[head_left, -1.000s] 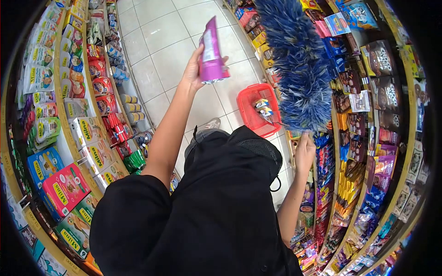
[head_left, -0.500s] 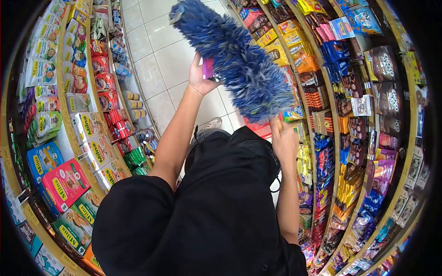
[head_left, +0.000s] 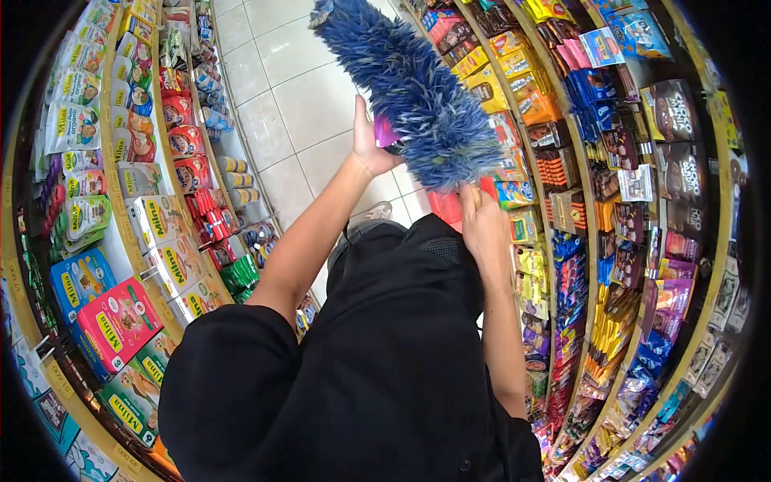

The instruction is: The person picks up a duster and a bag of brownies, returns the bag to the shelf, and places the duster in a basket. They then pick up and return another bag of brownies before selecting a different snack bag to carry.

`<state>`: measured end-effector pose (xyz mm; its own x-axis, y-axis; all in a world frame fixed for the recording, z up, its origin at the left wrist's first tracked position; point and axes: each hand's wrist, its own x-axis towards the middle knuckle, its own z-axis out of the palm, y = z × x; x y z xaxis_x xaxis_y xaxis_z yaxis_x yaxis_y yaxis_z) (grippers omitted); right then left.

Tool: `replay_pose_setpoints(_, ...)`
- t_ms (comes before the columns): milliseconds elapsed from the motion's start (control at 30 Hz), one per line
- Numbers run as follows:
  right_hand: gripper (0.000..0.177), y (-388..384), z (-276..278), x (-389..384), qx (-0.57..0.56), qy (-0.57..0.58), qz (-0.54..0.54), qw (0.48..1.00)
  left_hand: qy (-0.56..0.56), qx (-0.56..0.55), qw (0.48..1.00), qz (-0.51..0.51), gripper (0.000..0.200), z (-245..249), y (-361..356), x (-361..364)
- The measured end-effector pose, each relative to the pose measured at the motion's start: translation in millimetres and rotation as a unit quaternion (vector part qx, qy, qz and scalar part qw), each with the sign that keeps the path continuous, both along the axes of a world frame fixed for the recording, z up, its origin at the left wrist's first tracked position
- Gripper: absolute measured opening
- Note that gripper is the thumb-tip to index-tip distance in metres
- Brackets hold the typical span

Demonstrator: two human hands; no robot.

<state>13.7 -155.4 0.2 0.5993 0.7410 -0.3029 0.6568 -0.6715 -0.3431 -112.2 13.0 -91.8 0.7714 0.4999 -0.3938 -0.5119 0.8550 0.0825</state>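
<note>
My right hand is wrapped round the handle of a fluffy blue feather duster. The duster slants up and left from that hand, over the aisle. Behind it, my left hand holds a small purple packet, with the thumb pointing up. Most of the packet and the left fingertips are hidden by the duster's fibres. A red thing, perhaps a basket, shows partly below the duster, near my right hand.
Shelves on the left carry Milna boxes, pouches and cans. Right-hand shelves hold snack packets and chocolate pouches. Price-strip shelf edges curve along both sides of the tiled floor. My shoe stands below.
My left hand and the purple packet have shifted right and slightly down. My right hand has moved a little up and left with the duster, whose tip sits slightly further right.
</note>
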Motion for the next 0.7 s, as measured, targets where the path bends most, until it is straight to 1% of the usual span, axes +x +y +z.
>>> replay_pose_setpoints(67,0.051,-1,2,1,-0.016,-0.002,0.008,1.0,0.009,0.02,0.998,0.053,0.088,-21,8,1)
replay_pose_setpoints(100,0.05,-5,2,4,-0.03,-0.007,0.015,0.999,0.011,0.03,0.997,0.077,0.088,-21,12,3)
replay_pose_setpoints(133,0.05,-10,2,7,-0.044,-0.011,0.023,0.999,0.041,0.05,0.991,0.114,0.089,-17,14,4)
replay_pose_setpoints(200,0.05,-14,2,10,-0.029,0.001,0.004,1.0,0.039,0.047,0.996,0.071,0.086,-23,13,-1)
replay_pose_setpoints(267,0.05,-8,0,12,-0.015,0.002,-0.012,1.0,0.023,0.042,0.999,0.009,0.086,-6,-4,5)
replay_pose_setpoints(300,0.05,-6,-1,8,-0.013,0.0,-0.02,1.0,0.068,0.022,0.997,-0.016,0.083,8,-16,12)
replay_pose_setpoints(333,0.05,-3,-2,6,-0.011,-0.002,-0.027,1.0,0.064,0.026,0.998,-0.008,0.086,0,-17,14)
replay_pose_setpoints(400,0.05,-4,2,6,-0.025,0.006,-0.008,1.0,0.054,0.035,0.998,0.005,0.09,-23,-18,19)
replay_pose_setpoints(433,0.05,-7,3,8,-0.038,0.01,0.0,0.999,0.035,0.027,0.998,0.051,0.087,-24,-9,17)
replay_pose_setpoints(467,0.05,-11,4,10,-0.052,0.013,0.008,0.999,0.004,0.068,0.994,0.083,0.085,-46,0,15)
replay_pose_setpoints(533,0.051,-11,6,14,-0.034,0.021,0.004,0.999,0.054,0.057,0.995,0.068,0.074,-16,3,5)
replay_pose_setpoints(633,0.051,0,1,12,-0.03,0.013,-0.011,0.999,0.104,0.04,0.994,0.005,0.075,4,-13,11)
replay_pose_setpoints(667,0.051,4,-1,10,-0.032,0.007,-0.017,0.999,0.065,0.031,0.997,-0.037,0.076,-6,-19,13)
replay_pose_setpoints(700,0.052,6,0,6,-0.032,0.009,-0.015,0.999,0.05,0.03,0.998,-0.017,0.078,-3,-23,13)
